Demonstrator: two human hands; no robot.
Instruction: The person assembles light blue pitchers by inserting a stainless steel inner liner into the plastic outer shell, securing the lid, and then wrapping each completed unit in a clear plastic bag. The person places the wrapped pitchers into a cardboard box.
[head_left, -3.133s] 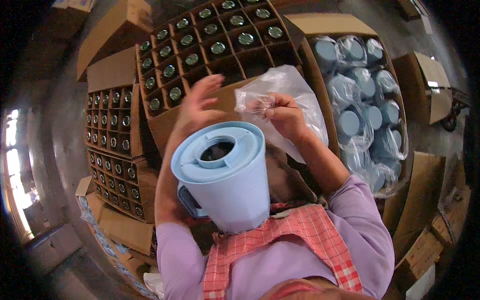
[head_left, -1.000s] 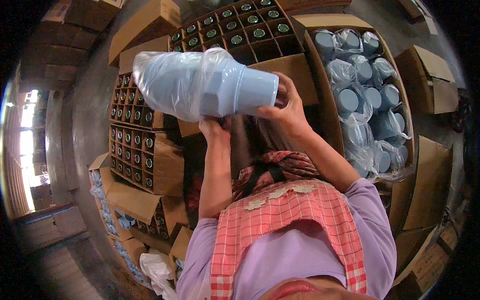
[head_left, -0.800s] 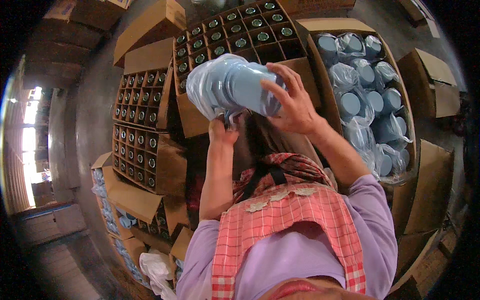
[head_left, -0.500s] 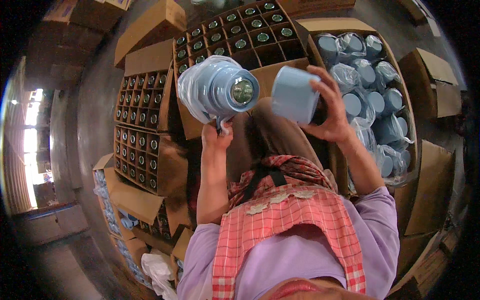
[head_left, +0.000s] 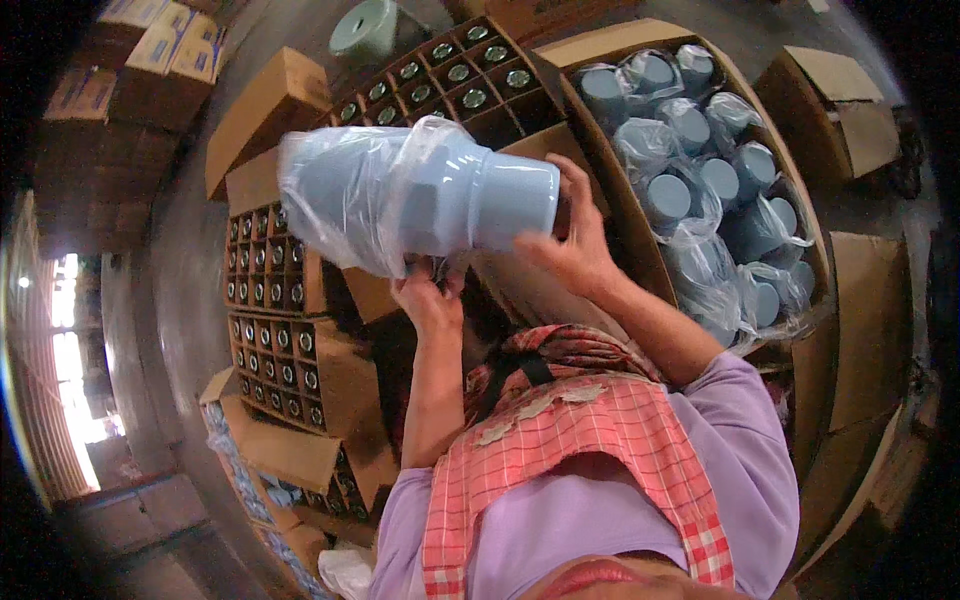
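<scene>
A light blue vacuum flask, partly wrapped in a clear plastic bag, lies nearly level in front of me, its capped end toward the right. My left hand is closed on it from beneath, around the handle; the bag and flask hide part of the fingers. On the flask's mouth sits its light blue cup lid. My right hand curves around the lid's outer end, fingers at the upper edge and thumb at the lower. The lid covers the flask's mouth.
Divided cartons of silvery-topped bottle shapes stand ahead and at the left. On the right, an open carton holds several bagged blue flasks. A pale green stool stands far ahead. Stacked boxes rise at the far left.
My right hand has brought the cup lid leftward onto the flask, covering the open mouth. The flask has turned from facing me to lying sideways. My view has shifted slightly.
</scene>
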